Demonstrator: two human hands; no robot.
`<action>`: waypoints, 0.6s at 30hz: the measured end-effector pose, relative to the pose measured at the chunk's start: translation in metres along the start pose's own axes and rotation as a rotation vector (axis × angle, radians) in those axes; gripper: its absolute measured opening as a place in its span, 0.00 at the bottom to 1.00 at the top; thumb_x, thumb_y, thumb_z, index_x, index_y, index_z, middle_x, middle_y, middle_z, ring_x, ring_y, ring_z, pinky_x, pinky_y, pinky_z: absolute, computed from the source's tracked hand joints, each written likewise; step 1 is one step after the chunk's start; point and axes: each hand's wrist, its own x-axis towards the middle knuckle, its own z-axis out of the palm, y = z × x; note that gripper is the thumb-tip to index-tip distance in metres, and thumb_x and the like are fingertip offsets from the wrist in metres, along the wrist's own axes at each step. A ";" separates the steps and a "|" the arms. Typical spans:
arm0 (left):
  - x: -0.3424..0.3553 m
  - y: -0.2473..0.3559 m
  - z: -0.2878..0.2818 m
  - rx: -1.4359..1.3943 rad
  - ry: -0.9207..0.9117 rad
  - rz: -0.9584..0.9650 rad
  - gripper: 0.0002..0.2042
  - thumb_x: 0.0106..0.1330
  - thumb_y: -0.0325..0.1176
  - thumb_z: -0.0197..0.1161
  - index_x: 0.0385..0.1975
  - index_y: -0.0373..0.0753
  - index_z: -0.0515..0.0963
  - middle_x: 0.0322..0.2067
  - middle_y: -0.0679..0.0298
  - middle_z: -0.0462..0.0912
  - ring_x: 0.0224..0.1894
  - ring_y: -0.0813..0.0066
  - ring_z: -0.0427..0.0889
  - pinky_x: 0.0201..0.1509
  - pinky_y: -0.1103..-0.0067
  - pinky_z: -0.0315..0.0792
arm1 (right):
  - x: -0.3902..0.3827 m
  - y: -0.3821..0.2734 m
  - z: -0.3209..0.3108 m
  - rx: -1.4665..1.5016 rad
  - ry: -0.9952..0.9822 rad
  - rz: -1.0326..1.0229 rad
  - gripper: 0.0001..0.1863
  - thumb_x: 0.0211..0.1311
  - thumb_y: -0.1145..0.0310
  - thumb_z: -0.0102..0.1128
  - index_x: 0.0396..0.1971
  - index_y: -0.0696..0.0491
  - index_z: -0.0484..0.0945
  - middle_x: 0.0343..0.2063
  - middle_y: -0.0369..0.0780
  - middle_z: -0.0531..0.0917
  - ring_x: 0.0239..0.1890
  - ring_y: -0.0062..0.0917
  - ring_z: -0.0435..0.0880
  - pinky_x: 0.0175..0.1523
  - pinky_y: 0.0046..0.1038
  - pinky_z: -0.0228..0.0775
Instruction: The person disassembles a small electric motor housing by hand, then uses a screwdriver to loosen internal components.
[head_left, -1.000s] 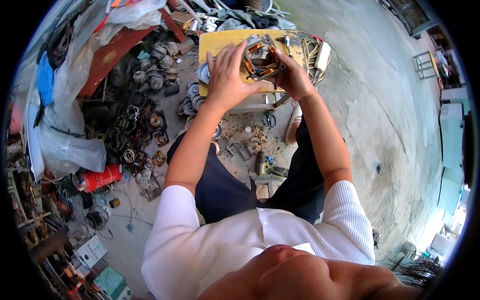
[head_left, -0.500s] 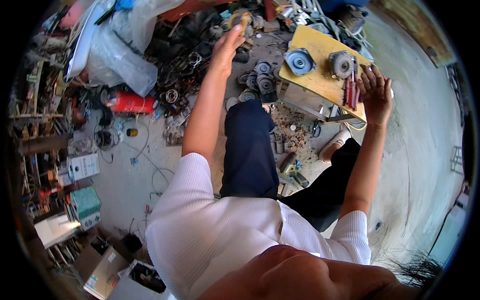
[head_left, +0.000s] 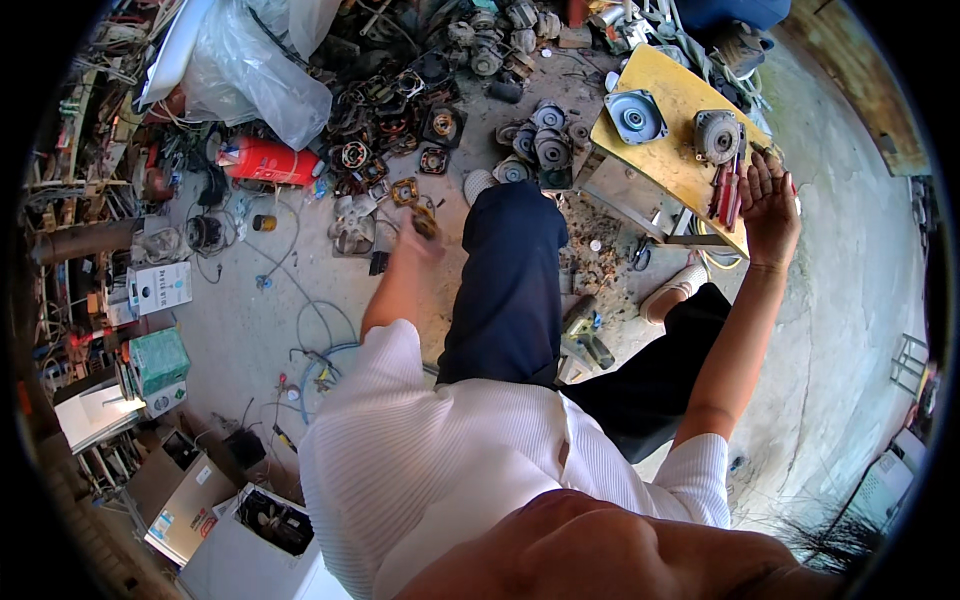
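My left hand (head_left: 415,250), smeared by motion, grips a small yellow-and-dark ring-shaped motor part (head_left: 426,222) low over the floor, left of my knee. A similar yellowish square motor part (head_left: 404,191) lies just beyond it. My right hand (head_left: 770,218) is open, fingers stretched out and palm up, at the right edge of a yellow-topped table (head_left: 668,88). Beside its fingers lie red-handled screwdrivers (head_left: 727,193). On the tabletop sit a grey square motor cover (head_left: 636,117) with a round centre and a round metal motor (head_left: 717,136).
Stacked round motor covers (head_left: 550,148) stand on the floor left of the table. Beyond my left hand spreads a heap of dark motor parts (head_left: 400,100). A red cylinder (head_left: 268,162) lies at left, near loose cables (head_left: 318,310). A green power tool (head_left: 585,330) rests between my legs.
My left hand has come down and back toward me from the far parts heap, still holding the yellowish motor part. My right hand stays by the table edge. The view has shifted slightly.
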 end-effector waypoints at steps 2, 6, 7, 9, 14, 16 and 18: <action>0.000 0.072 -0.010 -0.059 -0.069 0.220 0.42 0.64 0.70 0.48 0.69 0.43 0.60 0.66 0.61 0.67 0.69 0.64 0.61 0.71 0.47 0.45 | 0.003 0.005 0.007 0.029 -0.021 0.022 0.24 0.76 0.57 0.43 0.59 0.59 0.70 0.57 0.45 0.77 0.58 0.30 0.78 0.63 0.33 0.70; -0.053 0.151 0.065 -0.016 0.273 -0.070 0.52 0.57 0.76 0.50 0.74 0.45 0.48 0.68 0.62 0.66 0.71 0.60 0.62 0.71 0.42 0.36 | -0.009 0.001 0.017 -0.090 0.116 -0.009 0.25 0.76 0.56 0.45 0.62 0.60 0.67 0.59 0.46 0.76 0.59 0.30 0.77 0.64 0.33 0.70; -0.066 0.165 0.065 -0.050 0.375 -0.068 0.53 0.56 0.77 0.50 0.74 0.45 0.46 0.68 0.62 0.65 0.71 0.60 0.62 0.70 0.41 0.36 | -0.006 0.008 0.018 -0.101 0.089 0.011 0.26 0.75 0.56 0.46 0.62 0.60 0.67 0.59 0.46 0.76 0.59 0.30 0.77 0.64 0.32 0.70; -0.052 0.158 0.079 0.189 0.425 0.003 0.50 0.56 0.76 0.53 0.70 0.43 0.56 0.67 0.63 0.68 0.68 0.65 0.67 0.70 0.45 0.40 | -0.009 0.006 0.018 -0.146 0.081 0.009 0.28 0.74 0.54 0.47 0.64 0.60 0.65 0.60 0.47 0.75 0.59 0.30 0.77 0.64 0.32 0.69; -0.005 0.124 0.112 0.842 0.142 0.189 0.33 0.68 0.60 0.54 0.70 0.54 0.59 0.66 0.71 0.70 0.67 0.70 0.68 0.64 0.52 0.55 | -0.004 0.005 0.027 -0.200 0.194 -0.014 0.32 0.71 0.52 0.53 0.64 0.60 0.65 0.62 0.48 0.73 0.63 0.33 0.74 0.66 0.33 0.65; -0.016 0.088 0.178 0.967 0.016 0.306 0.29 0.69 0.55 0.56 0.68 0.52 0.65 0.64 0.69 0.72 0.66 0.70 0.70 0.62 0.57 0.60 | -0.003 0.001 0.028 -0.213 0.270 -0.035 0.28 0.70 0.55 0.55 0.61 0.60 0.69 0.59 0.47 0.76 0.61 0.31 0.76 0.63 0.32 0.69; -0.046 0.065 0.248 1.084 -0.167 0.540 0.28 0.69 0.51 0.59 0.66 0.46 0.68 0.62 0.65 0.74 0.64 0.68 0.73 0.63 0.64 0.62 | -0.001 -0.005 0.028 -0.229 0.335 -0.073 0.21 0.70 0.61 0.56 0.56 0.59 0.72 0.54 0.46 0.80 0.55 0.30 0.80 0.57 0.29 0.75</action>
